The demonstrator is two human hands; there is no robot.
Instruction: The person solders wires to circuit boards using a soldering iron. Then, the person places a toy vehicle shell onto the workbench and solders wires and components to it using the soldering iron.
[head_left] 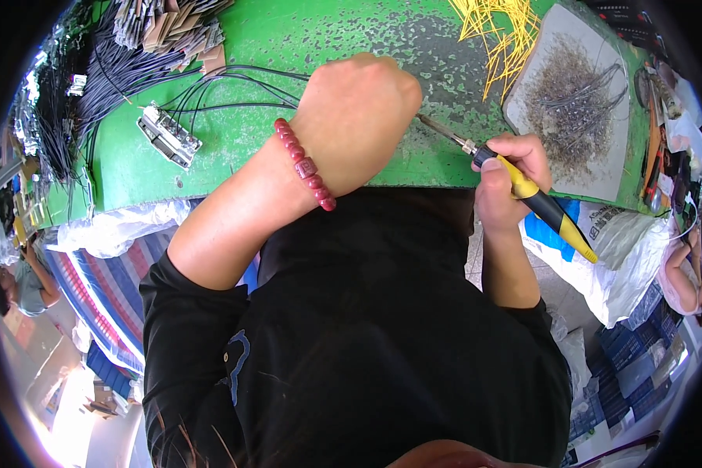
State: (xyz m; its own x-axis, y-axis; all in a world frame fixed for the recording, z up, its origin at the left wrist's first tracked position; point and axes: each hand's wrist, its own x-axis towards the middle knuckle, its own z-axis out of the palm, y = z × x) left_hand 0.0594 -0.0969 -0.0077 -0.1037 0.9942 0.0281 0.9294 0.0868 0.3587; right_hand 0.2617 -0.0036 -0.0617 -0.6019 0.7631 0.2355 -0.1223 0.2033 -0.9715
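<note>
My left hand [359,117] is closed, its back toward me and its fingertips hidden beneath it, a red beaded bracelet [305,167] at the wrist. Several black wires [242,72] run in from the left and disappear under this hand, which seems to grip them; their ends are hidden. In my right hand [515,171] is a soldering iron [558,214] with a yellow and black handle. Its metal tip points up and left, close beside the edge of my left hand. A metal connector-like part [168,136] with wires attached lies left of my left forearm.
The worn green table [304,31] has yellow wires [499,39] at the far right. A grey board [628,148] there carries wire scraps. Bundled black cables [136,66] with brown-and-metal ends fill the far left. Plastic bags [639,242] hang below the edge. People [27,277] sit at both sides.
</note>
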